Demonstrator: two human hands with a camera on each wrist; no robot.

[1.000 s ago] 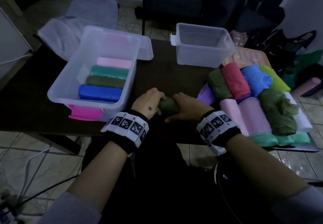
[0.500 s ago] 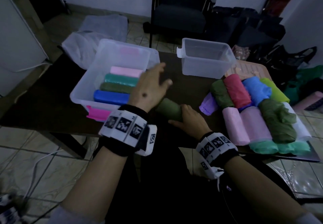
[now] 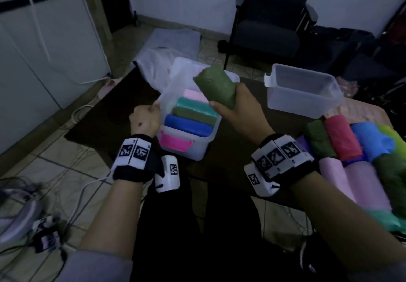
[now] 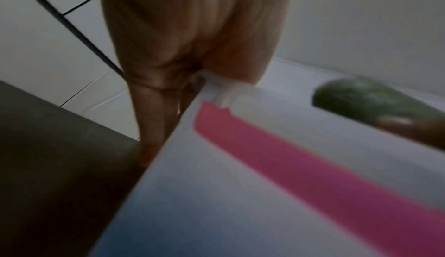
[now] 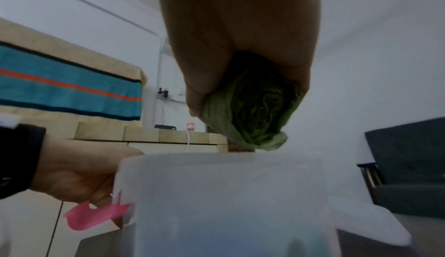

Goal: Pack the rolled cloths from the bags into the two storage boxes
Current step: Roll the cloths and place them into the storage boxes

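My right hand [image 3: 232, 108] grips a rolled olive-green cloth [image 3: 216, 86] and holds it in the air over the near storage box [image 3: 186, 149], its rolled end [image 5: 255, 112] showing in the right wrist view. That clear box with pink latches holds pink, teal, olive and blue rolls [image 3: 189, 125] side by side. My left hand [image 3: 146, 117] grips the box's left rim near the corner [image 4: 216, 90]. A second clear box [image 3: 303, 92] stands empty at the back right. More rolled cloths [image 3: 342, 143] lie in a pile at the table's right end.
The dark table [image 3: 109, 123] ends just left of the near box, with tiled floor and cables [image 3: 55, 222] below. A dark chair [image 3: 268, 37] stands behind the table. Grey cloth or bags [image 3: 160, 55] lie on the floor beyond the box. Dark bags fill the back right.
My right hand lifted the olive roll off the table and carried it left over the near box. My left hand left the roll and took hold of the box's rim.
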